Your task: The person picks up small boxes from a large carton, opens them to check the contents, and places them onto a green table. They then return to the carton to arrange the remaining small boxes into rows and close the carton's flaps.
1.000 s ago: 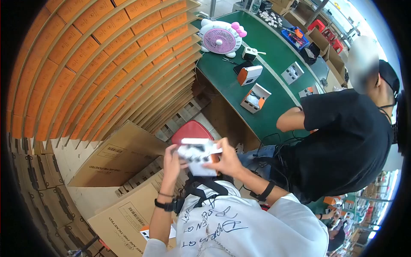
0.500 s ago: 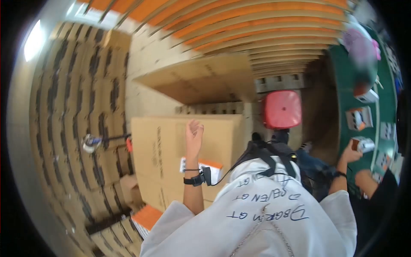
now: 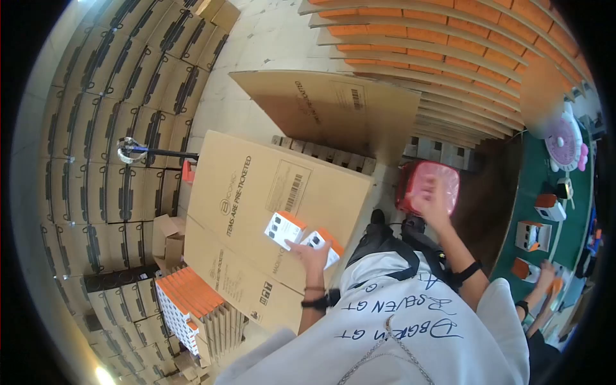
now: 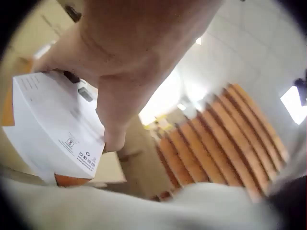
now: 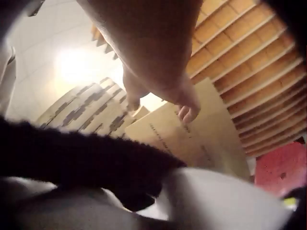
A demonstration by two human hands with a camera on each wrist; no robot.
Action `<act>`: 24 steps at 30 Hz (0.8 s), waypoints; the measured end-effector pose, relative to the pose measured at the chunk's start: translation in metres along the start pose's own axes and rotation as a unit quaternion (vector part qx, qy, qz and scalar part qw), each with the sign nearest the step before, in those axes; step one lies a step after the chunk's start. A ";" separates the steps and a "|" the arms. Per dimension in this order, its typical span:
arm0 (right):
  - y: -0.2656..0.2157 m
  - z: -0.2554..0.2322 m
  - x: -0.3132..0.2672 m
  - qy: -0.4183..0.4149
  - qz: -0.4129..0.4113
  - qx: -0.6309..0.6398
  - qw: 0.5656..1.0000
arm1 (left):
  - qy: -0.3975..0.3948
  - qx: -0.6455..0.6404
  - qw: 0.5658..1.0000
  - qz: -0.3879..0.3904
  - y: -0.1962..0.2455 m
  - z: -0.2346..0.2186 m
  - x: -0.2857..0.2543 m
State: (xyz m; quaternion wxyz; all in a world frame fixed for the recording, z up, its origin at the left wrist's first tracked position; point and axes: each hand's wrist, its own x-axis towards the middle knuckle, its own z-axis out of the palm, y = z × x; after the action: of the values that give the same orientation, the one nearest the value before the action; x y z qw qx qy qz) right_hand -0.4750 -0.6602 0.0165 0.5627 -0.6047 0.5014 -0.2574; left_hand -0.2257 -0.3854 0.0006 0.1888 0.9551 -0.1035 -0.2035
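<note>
On the large cardboard carton (image 3: pixel 240 212), a small white-and-orange box (image 3: pixel 284 231) lies beside a second one (image 3: pixel 332 253). My left hand (image 3: pixel 312 258) grips the second box, its thumb and fingers at the sides. In the left wrist view, this hand (image 4: pixel 117 81) holds the white box (image 4: pixel 60 122), whose printed face and orange ends show. My right hand (image 3: pixel 433 202), blurred, is over the red stool (image 3: pixel 420 173) with nothing in it. The right wrist view shows that hand (image 5: pixel 163 91) with its fingers loosely bent and empty.
A green table (image 3: pixel 523 173) at the right bears several small boxes and a pink-and-white fan (image 3: pixel 564 142). Orange boxes are stacked between cardboard sheets (image 3: pixel 443 45) at the top right. Cartons (image 3: pixel 96 179) line the left. Another person's hand (image 3: pixel 547 274) is near the table.
My right hand has left the table and let go of its small box. My left hand, empty half a second ago, has come down onto a box on the carton and gripped it.
</note>
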 end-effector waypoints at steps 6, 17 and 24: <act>-0.104 0.031 -0.062 -0.320 -0.022 0.102 0.942 | -0.147 -0.111 0.917 0.355 0.162 -0.084 -0.087; -0.150 -0.107 -0.072 -0.354 -0.025 -0.050 0.934 | -0.457 0.005 0.673 0.582 0.292 -0.113 -0.075; -0.132 -0.122 -0.102 -0.314 -0.008 0.014 0.949 | -0.538 0.073 0.564 0.622 0.302 -0.082 -0.077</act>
State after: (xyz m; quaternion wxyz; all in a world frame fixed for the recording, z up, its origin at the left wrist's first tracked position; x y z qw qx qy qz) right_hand -0.5772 -0.6386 0.1949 0.6980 -0.6511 0.2908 -0.0658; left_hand -0.2958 -0.6119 0.2188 0.1081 0.3790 -0.7690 -0.5032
